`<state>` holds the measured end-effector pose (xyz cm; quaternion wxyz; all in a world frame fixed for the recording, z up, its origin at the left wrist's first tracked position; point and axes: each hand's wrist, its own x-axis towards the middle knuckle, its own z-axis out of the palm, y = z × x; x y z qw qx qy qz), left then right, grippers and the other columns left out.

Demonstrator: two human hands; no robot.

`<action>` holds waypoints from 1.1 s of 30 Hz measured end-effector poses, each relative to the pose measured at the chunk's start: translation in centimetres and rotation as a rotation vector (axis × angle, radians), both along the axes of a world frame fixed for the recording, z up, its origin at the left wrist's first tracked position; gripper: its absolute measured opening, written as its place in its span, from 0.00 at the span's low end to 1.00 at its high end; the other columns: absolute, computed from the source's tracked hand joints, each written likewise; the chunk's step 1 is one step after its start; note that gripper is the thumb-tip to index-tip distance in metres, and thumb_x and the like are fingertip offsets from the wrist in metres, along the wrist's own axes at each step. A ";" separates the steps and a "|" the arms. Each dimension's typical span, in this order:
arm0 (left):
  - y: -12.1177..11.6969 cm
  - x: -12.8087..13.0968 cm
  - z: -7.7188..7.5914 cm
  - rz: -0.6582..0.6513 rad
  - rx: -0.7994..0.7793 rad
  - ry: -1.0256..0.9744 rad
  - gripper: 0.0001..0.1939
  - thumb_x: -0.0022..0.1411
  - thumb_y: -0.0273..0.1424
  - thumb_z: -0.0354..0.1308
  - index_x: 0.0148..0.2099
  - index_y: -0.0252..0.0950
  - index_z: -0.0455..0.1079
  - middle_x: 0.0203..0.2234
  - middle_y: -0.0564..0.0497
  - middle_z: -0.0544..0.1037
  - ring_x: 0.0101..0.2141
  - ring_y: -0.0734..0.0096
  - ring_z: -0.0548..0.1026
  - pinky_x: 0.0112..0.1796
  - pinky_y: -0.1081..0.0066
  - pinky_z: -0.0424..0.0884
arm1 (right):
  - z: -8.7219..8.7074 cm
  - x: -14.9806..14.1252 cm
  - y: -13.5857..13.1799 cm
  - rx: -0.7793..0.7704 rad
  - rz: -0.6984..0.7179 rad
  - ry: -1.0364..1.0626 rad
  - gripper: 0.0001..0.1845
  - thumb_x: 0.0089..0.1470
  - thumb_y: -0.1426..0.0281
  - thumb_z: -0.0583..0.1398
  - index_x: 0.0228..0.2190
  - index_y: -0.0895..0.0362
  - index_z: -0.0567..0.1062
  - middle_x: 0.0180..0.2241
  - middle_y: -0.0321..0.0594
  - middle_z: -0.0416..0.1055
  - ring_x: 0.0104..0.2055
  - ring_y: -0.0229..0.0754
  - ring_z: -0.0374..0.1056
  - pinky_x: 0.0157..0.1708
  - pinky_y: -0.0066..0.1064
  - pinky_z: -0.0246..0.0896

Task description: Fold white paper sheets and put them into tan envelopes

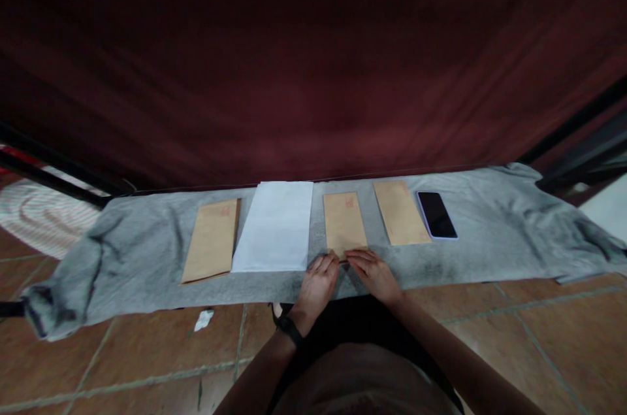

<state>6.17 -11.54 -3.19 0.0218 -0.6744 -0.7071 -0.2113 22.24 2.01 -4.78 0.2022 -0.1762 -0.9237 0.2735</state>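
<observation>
A brown paper envelope (344, 222) with a small reddish print near its top right corner lies flat in front of me. At its near edge, my left hand (320, 283) has its fingers closed on the left corner. My right hand (376, 274) grips the same edge from the right, fingers pressed together. The fingertips of both hands nearly meet and hide part of that edge. Left of it lies a stack of white paper (275, 227). Another brown envelope (402, 214) rests to the right.
A grey cloth (484, 225) covers the narrow bench. Several brown envelopes (210, 240) seem stacked at the left, and a dark-screened phone (437, 215) lies at the right. Dark red fabric (313, 75) rises behind. A white scrap (204, 319) is on the tiled floor (147, 349).
</observation>
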 end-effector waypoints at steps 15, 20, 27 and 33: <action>1.6 0.3 0.7 0.178 -0.005 -0.305 0.10 0.71 0.26 0.48 0.41 0.38 0.70 0.40 0.49 0.75 0.43 0.64 0.75 0.47 0.62 0.74 | 0.5 -0.1 -4.1 0.282 -0.077 -0.022 0.23 0.66 0.69 0.54 0.59 0.59 0.69 0.60 0.47 0.68 0.63 0.49 0.63 0.64 0.47 0.59; 1.8 0.5 0.7 0.227 0.001 -0.385 0.10 0.69 0.23 0.49 0.44 0.38 0.70 0.42 0.47 0.74 0.45 0.63 0.74 0.49 0.61 0.72 | 0.2 1.2 -4.3 0.313 -0.153 -0.048 0.23 0.66 0.69 0.53 0.60 0.58 0.69 0.61 0.45 0.68 0.63 0.47 0.64 0.65 0.45 0.57; 1.9 1.3 0.8 0.382 -0.055 -0.345 0.18 0.68 0.25 0.50 0.59 0.36 0.65 0.47 0.42 0.73 0.49 0.56 0.73 0.52 0.57 0.70 | 0.5 3.3 -2.8 0.351 -0.171 -0.089 0.22 0.67 0.72 0.51 0.60 0.59 0.68 0.61 0.45 0.67 0.63 0.47 0.64 0.66 0.46 0.55; 3.1 1.1 1.4 0.507 -0.142 -0.522 0.24 0.59 0.24 0.59 0.58 0.36 0.65 0.44 0.43 0.75 0.47 0.56 0.75 0.49 0.61 0.70 | 0.6 2.1 -3.2 0.373 -0.245 -0.076 0.20 0.66 0.72 0.52 0.56 0.60 0.72 0.57 0.48 0.72 0.59 0.50 0.68 0.64 0.47 0.56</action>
